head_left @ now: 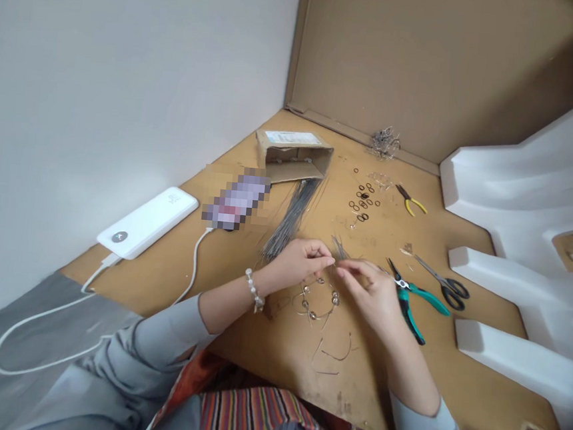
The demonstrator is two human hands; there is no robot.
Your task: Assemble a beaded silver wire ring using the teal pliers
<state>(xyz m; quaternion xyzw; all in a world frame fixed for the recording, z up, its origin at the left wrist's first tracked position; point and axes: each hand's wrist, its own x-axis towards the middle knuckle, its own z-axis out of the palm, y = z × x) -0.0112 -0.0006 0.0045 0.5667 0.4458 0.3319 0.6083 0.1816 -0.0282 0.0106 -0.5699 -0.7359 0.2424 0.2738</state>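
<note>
Left hand (300, 262), right hand (374, 293): fingers pinched together, seemingly on fine wire (335, 265), far side of beaded ring (313, 315); steady grip advised.

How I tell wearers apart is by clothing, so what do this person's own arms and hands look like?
The left hand is ungloved, with a bracelet of pale, rounded beads at its wrist; the right hand is ungloved too, without one. The left sleeve and right sleeve are light grey-blue, ending along the forearms.
</note>
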